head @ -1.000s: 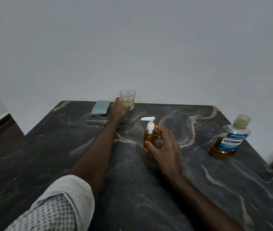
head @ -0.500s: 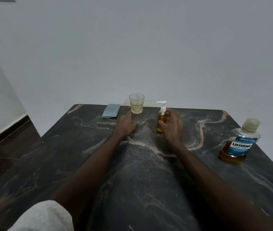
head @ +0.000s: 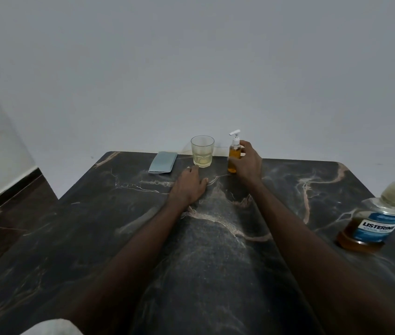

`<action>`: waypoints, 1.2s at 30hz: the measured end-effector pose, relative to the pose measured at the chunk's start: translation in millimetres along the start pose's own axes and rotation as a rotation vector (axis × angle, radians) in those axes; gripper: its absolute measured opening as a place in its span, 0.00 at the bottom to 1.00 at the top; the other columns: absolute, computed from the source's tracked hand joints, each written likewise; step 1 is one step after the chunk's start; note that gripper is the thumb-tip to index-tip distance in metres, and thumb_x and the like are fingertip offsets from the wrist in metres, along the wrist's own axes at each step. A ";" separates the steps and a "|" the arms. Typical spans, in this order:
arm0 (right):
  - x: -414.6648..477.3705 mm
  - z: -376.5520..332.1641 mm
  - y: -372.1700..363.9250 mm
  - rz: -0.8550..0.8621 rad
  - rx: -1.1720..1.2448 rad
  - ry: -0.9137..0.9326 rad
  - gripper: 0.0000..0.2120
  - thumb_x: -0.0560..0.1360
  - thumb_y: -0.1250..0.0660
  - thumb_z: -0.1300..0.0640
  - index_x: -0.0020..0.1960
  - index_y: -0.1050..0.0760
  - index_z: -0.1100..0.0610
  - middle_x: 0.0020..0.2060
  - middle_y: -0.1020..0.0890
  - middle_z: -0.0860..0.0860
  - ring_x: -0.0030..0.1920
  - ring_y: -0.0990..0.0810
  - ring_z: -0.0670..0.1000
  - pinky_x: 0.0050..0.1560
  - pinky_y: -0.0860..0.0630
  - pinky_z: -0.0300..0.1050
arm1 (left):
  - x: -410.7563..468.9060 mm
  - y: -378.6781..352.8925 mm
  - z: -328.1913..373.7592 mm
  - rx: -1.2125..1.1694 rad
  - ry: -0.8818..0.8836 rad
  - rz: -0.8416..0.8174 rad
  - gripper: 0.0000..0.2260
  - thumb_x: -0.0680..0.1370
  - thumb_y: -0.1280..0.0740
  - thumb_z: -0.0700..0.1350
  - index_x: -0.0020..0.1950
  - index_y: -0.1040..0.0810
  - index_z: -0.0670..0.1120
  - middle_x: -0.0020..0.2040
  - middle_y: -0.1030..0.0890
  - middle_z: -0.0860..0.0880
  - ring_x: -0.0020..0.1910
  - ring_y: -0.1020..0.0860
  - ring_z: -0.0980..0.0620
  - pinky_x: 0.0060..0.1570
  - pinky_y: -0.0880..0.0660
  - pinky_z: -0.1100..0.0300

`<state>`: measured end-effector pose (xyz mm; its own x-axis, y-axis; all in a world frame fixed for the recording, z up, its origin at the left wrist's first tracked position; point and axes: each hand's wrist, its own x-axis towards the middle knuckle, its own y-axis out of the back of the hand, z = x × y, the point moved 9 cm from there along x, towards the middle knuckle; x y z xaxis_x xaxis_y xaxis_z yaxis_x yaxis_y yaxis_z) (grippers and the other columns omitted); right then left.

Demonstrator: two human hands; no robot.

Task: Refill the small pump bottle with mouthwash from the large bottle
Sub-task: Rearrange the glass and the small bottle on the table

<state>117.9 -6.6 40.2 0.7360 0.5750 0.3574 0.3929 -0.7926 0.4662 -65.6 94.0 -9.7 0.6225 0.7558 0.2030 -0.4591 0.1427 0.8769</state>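
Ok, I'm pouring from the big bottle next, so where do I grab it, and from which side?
The big bottle: likely grip its wide labelled body, below the shoulder, coming from its left with the right hand, which holds the pump bottle. It stands upright and capped, with bare table on that side; the cap stays free for unscrewing.

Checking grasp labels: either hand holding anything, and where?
Right hand grips the pump bottle by its body; left hand rests on the table, empty.

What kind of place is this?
Probably a room in someone's home: a dark marble-patterned table against a plain white wall, with a mouthwash bottle and a drinking glass on it.
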 end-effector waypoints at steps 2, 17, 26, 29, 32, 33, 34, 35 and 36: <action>2.1 0.9 -3.1 0.000 -0.009 0.006 0.28 0.74 0.26 0.59 0.73 0.27 0.53 0.64 0.20 0.57 0.64 0.23 0.57 0.64 0.26 0.51 | 0.0 -1.0 -0.1 0.011 0.004 0.000 0.26 0.84 0.37 0.55 0.77 0.32 0.41 0.69 0.23 0.36 0.67 0.24 0.38 0.66 0.25 0.44; 21.5 1.3 -15.2 -0.070 -0.022 0.078 0.28 0.76 0.29 0.62 0.75 0.29 0.56 0.66 0.20 0.57 0.63 0.21 0.58 0.66 0.24 0.56 | 4.2 -10.2 -4.3 0.035 0.021 -0.031 0.29 0.84 0.39 0.56 0.80 0.36 0.40 0.79 0.35 0.33 0.80 0.36 0.38 0.76 0.34 0.44; 21.1 7.6 -17.7 -0.084 -0.036 0.050 0.36 0.77 0.28 0.60 0.81 0.38 0.55 0.72 0.25 0.58 0.67 0.23 0.57 0.68 0.24 0.55 | 4.2 -10.7 -4.2 0.040 0.018 -0.036 0.29 0.84 0.40 0.56 0.80 0.35 0.40 0.78 0.32 0.34 0.80 0.35 0.38 0.76 0.33 0.44; 12.2 11.8 -10.7 -0.065 -0.008 -0.026 0.40 0.76 0.27 0.62 0.82 0.42 0.58 0.73 0.28 0.58 0.69 0.25 0.57 0.68 0.24 0.53 | 2.4 -7.7 -0.2 0.066 0.001 -0.039 0.25 0.84 0.40 0.55 0.74 0.29 0.39 0.73 0.26 0.35 0.76 0.31 0.38 0.72 0.29 0.44; -9.7 6.5 -0.4 -0.068 -0.076 -0.010 0.39 0.75 0.27 0.62 0.82 0.42 0.60 0.74 0.29 0.59 0.72 0.28 0.58 0.71 0.27 0.54 | -2.9 -1.7 6.7 0.067 -0.015 -0.054 0.23 0.85 0.40 0.54 0.71 0.26 0.39 0.71 0.25 0.36 0.75 0.30 0.39 0.72 0.29 0.44; -20.4 2.8 2.7 -0.089 -0.108 0.018 0.38 0.76 0.27 0.62 0.81 0.40 0.60 0.75 0.30 0.59 0.72 0.28 0.58 0.72 0.28 0.55 | -5.6 0.9 9.2 0.067 -0.019 -0.060 0.22 0.85 0.39 0.54 0.71 0.25 0.39 0.70 0.24 0.36 0.75 0.30 0.39 0.72 0.29 0.44; -32.4 -1.0 6.2 -0.116 -0.139 0.054 0.37 0.76 0.28 0.62 0.81 0.39 0.59 0.75 0.30 0.59 0.73 0.29 0.57 0.73 0.29 0.54 | -8.7 3.5 11.7 0.071 -0.026 -0.063 0.21 0.85 0.39 0.54 0.70 0.25 0.39 0.70 0.24 0.36 0.75 0.30 0.39 0.72 0.29 0.45; -45.1 -4.6 11.0 -0.144 -0.166 0.093 0.35 0.77 0.28 0.61 0.80 0.38 0.58 0.75 0.30 0.58 0.73 0.29 0.57 0.72 0.30 0.52 | -12.0 6.6 14.7 0.077 -0.037 -0.061 0.20 0.85 0.39 0.53 0.68 0.23 0.39 0.68 0.23 0.36 0.74 0.29 0.39 0.71 0.29 0.45; -58.2 -8.1 17.0 -0.169 -0.188 0.133 0.33 0.77 0.29 0.61 0.80 0.37 0.57 0.74 0.30 0.57 0.72 0.29 0.56 0.70 0.31 0.49 | -16.0 9.9 17.9 0.083 -0.050 -0.055 0.19 0.86 0.39 0.52 0.66 0.22 0.39 0.66 0.22 0.37 0.72 0.28 0.39 0.70 0.28 0.45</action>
<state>77.3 -51.9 33.9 0.5851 0.7273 0.3587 0.3860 -0.6388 0.6655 -68.7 71.9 3.6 0.6770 0.7154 0.1730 -0.3702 0.1279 0.9201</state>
